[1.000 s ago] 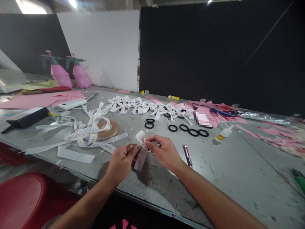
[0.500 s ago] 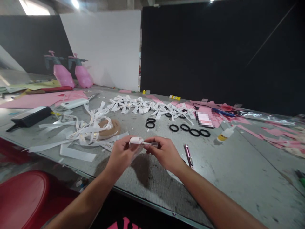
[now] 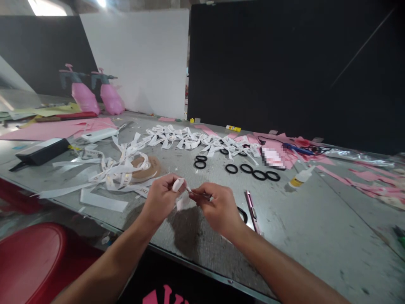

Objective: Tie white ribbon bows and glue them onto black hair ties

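Observation:
Above the front part of the table, my left hand (image 3: 160, 198) is closed on a looped white ribbon (image 3: 178, 184), one end of which hangs below the fingers. Just to its right, my right hand (image 3: 218, 207) pinches a thin twisted strip of the same ribbon between thumb and fingertips. A black ring (image 3: 243, 214) lies partly hidden behind the right wrist. Beside it rests a pink pen-like tool (image 3: 252, 211). Left of my hands are a ribbon roll (image 3: 147, 169) and loose printed ribbon strips (image 3: 104, 200).
Tied white bows (image 3: 186, 139) are heaped across the middle. Several black rings (image 3: 259, 175) lie in front of them, near a small glue bottle (image 3: 300, 176). Two pink spray bottles (image 3: 112, 98) stand at the back left. A black box (image 3: 41, 152) sits left; a red stool (image 3: 30, 261) stands below.
The ribbon loop in my left hand has tilted more upright. My right hand has turned and shifted slightly down, uncovering more of the black ring by the wrist.

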`<state>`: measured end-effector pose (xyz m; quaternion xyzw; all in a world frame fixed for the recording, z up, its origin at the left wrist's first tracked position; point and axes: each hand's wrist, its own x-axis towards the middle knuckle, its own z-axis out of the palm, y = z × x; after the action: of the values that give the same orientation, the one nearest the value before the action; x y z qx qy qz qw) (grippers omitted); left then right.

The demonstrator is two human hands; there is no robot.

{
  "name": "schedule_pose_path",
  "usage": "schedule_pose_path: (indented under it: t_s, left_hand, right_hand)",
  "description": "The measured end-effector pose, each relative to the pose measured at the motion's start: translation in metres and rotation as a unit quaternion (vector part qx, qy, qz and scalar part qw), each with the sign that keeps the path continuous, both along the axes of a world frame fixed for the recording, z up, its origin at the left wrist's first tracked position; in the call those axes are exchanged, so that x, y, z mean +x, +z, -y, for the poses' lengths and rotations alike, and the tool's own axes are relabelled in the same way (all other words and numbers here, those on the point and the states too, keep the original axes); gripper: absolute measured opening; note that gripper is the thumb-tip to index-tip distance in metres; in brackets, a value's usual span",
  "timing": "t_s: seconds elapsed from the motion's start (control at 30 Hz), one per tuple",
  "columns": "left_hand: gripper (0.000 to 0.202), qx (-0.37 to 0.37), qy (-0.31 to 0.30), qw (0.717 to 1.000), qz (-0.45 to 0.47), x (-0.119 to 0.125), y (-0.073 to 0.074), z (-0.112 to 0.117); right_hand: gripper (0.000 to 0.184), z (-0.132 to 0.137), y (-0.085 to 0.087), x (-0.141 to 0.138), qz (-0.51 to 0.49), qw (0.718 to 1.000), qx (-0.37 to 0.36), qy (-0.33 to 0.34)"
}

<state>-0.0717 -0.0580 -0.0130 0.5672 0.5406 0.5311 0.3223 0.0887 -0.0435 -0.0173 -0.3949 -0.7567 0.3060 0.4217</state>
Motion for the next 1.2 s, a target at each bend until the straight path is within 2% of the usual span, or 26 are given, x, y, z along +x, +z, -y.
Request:
schedule_pose_path:
  t_s: [0.1, 0.23, 0.4, 0.47, 0.53, 0.63, 0.7, 0.8, 0.93, 1.03, 1.2]
  left_hand:
    - [0.021, 0.003, 0.024, 1.000, 0.008, 0.003, -0.003, -0.001]
    - [0.021, 0.010, 0.049, 0.999, -0.004, 0.003, -0.005, -0.003]
    - [0.028, 0.001, 0.003, 1.000, -0.013, 0.002, 0.006, -0.007]
    - [0.031, -0.003, -0.011, 1.000, 0.005, 0.005, 0.009, -0.008]
    - [0.033, -0.019, -0.027, 0.999, 0.036, 0.009, 0.009, -0.009]
    - [0.035, -0.035, -0.067, 0.996, 0.053, 0.012, 0.003, -0.009]
    - [0.033, -0.036, -0.088, 0.995, 0.029, 0.013, 0.000, -0.007]
    - [0.027, -0.031, -0.086, 0.995, -0.035, 0.013, -0.002, -0.003]
    - [0.036, 0.022, -0.072, 0.987, -0.143, 0.016, -0.001, 0.002]
    - [0.033, 0.057, -0.063, 0.969, -0.232, 0.019, -0.002, 0.004]
    - [0.028, 0.103, -0.068, 0.940, -0.318, 0.017, -0.008, 0.010]
  right_hand:
    - [0.015, 0.004, 0.001, -0.001, 0.030, 0.999, 0.044, -0.007]
    - [0.015, 0.006, 0.002, -0.001, 0.039, 0.998, 0.044, -0.001]
    - [0.013, -0.001, 0.003, 0.004, -0.017, 0.998, -0.051, 0.017]
    - [0.018, -0.004, 0.003, 0.005, -0.050, 0.995, -0.084, 0.028]
    - [0.025, -0.007, 0.003, 0.005, -0.077, 0.989, -0.112, 0.051]
    - [0.026, -0.009, 0.003, 0.004, -0.121, 0.979, -0.153, 0.055]
    - [0.026, -0.011, 0.003, 0.004, -0.151, 0.975, -0.161, 0.035]
    - [0.026, -0.014, 0.001, 0.005, -0.185, 0.969, -0.162, 0.019]
    - [0.027, -0.015, 0.001, 0.007, -0.182, 0.969, -0.167, 0.009]
    - [0.027, -0.015, 0.001, 0.005, -0.191, 0.967, -0.171, 0.002]
    - [0.028, -0.014, -0.003, -0.002, -0.285, 0.931, -0.226, -0.020]
